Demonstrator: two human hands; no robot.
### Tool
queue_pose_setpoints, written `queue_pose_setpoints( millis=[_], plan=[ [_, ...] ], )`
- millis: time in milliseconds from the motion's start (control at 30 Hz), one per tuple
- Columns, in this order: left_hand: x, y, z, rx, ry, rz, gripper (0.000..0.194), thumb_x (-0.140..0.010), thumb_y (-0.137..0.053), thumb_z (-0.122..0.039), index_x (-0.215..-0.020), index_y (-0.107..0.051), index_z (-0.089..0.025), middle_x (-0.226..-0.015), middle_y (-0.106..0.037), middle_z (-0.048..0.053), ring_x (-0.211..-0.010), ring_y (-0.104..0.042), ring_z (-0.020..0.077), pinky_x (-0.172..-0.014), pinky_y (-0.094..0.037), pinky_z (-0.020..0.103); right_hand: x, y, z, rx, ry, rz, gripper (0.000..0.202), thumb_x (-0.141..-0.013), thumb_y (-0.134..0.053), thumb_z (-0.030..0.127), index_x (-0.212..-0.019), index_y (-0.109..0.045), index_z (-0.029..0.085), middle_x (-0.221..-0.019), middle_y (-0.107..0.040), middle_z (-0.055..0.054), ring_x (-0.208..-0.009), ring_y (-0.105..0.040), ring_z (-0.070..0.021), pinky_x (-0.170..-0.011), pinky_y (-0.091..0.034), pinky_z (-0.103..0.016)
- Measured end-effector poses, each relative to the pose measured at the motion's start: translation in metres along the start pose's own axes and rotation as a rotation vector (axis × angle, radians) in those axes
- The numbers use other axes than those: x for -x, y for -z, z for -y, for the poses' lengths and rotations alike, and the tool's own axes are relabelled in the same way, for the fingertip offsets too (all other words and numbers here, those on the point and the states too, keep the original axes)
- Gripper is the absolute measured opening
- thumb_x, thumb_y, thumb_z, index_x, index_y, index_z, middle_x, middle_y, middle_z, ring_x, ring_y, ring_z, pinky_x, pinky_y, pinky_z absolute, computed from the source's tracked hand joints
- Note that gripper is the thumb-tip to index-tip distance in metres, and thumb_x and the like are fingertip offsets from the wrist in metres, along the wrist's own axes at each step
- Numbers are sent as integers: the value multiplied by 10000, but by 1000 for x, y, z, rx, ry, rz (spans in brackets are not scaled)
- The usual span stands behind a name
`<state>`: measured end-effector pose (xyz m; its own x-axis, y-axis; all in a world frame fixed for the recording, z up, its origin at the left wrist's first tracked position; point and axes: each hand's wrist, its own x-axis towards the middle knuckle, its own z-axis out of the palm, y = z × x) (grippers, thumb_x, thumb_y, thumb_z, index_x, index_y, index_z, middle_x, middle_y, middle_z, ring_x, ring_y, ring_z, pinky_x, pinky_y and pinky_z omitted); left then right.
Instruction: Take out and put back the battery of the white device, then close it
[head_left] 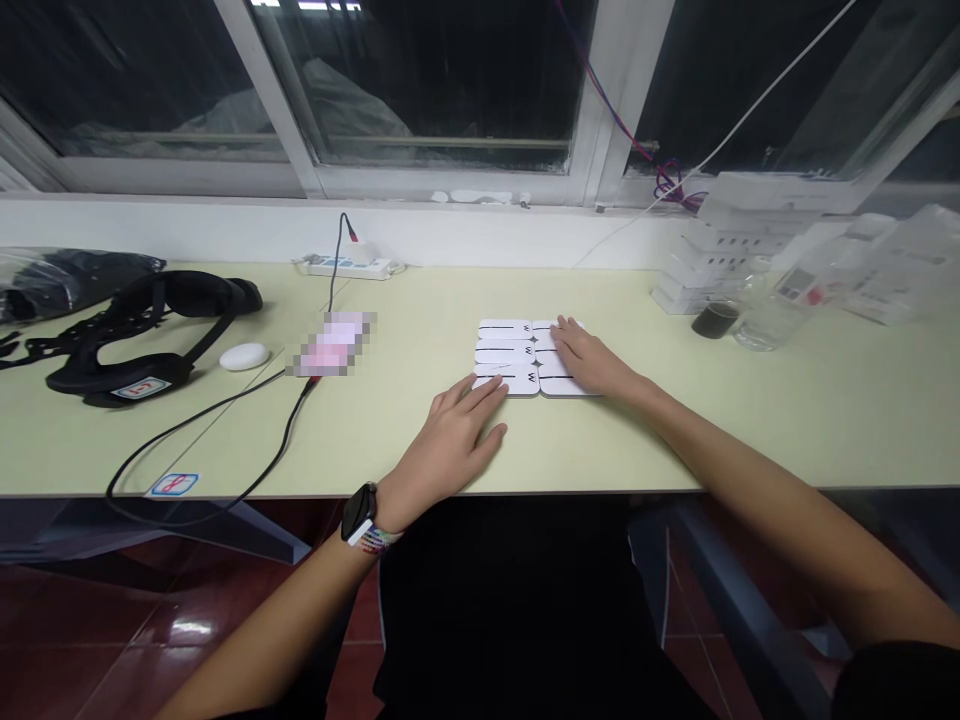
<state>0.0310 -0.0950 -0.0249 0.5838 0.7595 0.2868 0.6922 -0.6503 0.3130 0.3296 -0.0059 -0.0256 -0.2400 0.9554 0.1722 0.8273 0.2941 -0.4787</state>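
Observation:
Several white cards [504,352] with rounded corners lie in two adjoining columns on the pale yellow table. Black lines and small black marks are printed on them. My left hand [457,440] rests with its fingers stretched over the lower left corner of the left column, the thumb apart on the table. My right hand [586,357] lies flat across the right column, its fingers pointing up and left and hiding part of those cards. Neither hand grips anything. A dark watch [359,511] and a beaded bracelet [377,540] are on my left wrist.
Left on the table [420,350] are a black headset [135,335], a white oval case [244,356], a blurred-out phone-like item [334,345] with cables, and a power strip [349,267]. Rightward stand stacked white boxes [727,240], a clear bottle [784,300] and a dark-liquid container [715,319].

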Motion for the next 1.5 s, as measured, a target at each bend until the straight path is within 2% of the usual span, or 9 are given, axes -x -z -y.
queue_pose_setpoints(
  millis=[200, 333, 467, 600, 733, 867, 1033, 1233, 1500],
  plan=[
    [-1, 0, -1, 0, 2, 3, 554, -1128, -490, -369, -1658, -474, -209, -1735, -461, 64, -1641, -305, 395, -1301, -337, 612, 54, 11, 18, 155, 336, -239, 385, -1123, -462, 362, -1322, -747, 198, -1618, -590, -153, -1559, -487, -359, -1272, -414, -637],
    [-1, 0, -1, 3, 8, 0, 553, -1125, -498, -361, -1662, -470, -236, -1737, -459, 57, -1646, -300, 396, -1297, -339, 608, 95, 10, 29, 327, 489, -198, 350, -1069, -496, 144, -1322, -738, 149, -1342, -754, -192, -1250, -705, -362, -1043, -599, -601],
    [-1, 1, -2, -4, 5, -2, 552, -1121, -506, -353, -1663, -471, -253, -1733, -466, 52, -1641, -313, 394, -1292, -342, 600, 119, 15, 31, 286, 490, -183, 347, -1052, -584, 194, -1378, -704, 180, -1349, -733, -175, -1202, -694, -342, -982, -622, -544],
    [-1, 1, -3, -29, 2, -3, 543, -1121, -503, -339, -1657, -477, -248, -1724, -479, 64, -1633, -324, 407, -1285, -325, 626, 128, 22, 27, 301, 396, -133, 504, -1025, -691, 393, -1466, -631, 156, -1362, -694, -213, -1209, -679, -373, -976, -621, -555],
    [-1, 2, -3, -43, -29, -27, 526, -1124, -504, -337, -1640, -485, -240, -1766, -402, 89, -1658, -255, 432, -1291, -269, 682, 130, 23, 29, 321, 505, -56, 440, -1088, -590, 396, -1429, -643, 122, -1207, -727, -207, -1043, -706, -344, -863, -622, -507],
    [4, 10, -5, 143, -194, -6, 552, -1122, -491, -266, -1668, -417, -303, -1752, -417, 69, -1640, -330, 330, -1316, -324, 576, 127, 17, 42, 95, 576, -19, 306, -1132, -526, 369, -1267, -718, 171, -1065, -744, -134, -951, -706, -267, -822, -591, -408],
    [9, 20, -11, 369, -292, 93, 774, -996, -572, -135, -1691, -331, -374, -1676, -490, 51, -1556, -467, 291, -1306, -409, 497, 108, 0, 65, -204, 392, -76, 354, -1138, -519, 408, -934, -719, 200, -832, -708, -45, -765, -664, -198, -704, -527, -330],
    [5, 17, -13, 333, -146, 63, 714, -927, -771, -289, -1576, -480, -348, -1508, -549, 94, -1299, -657, 311, -1084, -593, 469, 92, -11, 75, -273, 293, -59, 221, -1109, -573, 361, -1200, -737, 246, -1129, -744, -80, -1049, -714, -242, -922, -596, -411],
    [3, 14, -14, 190, -174, 6, 712, -855, -772, -246, -1521, -527, -299, -1456, -655, 73, -1332, -587, 346, -1150, -501, 529, 116, 18, 52, -177, 480, 72, 362, -979, -678, 166, -1316, -730, 290, -1379, -696, -93, -1280, -689, -273, -1073, -612, -481]
  ],
)
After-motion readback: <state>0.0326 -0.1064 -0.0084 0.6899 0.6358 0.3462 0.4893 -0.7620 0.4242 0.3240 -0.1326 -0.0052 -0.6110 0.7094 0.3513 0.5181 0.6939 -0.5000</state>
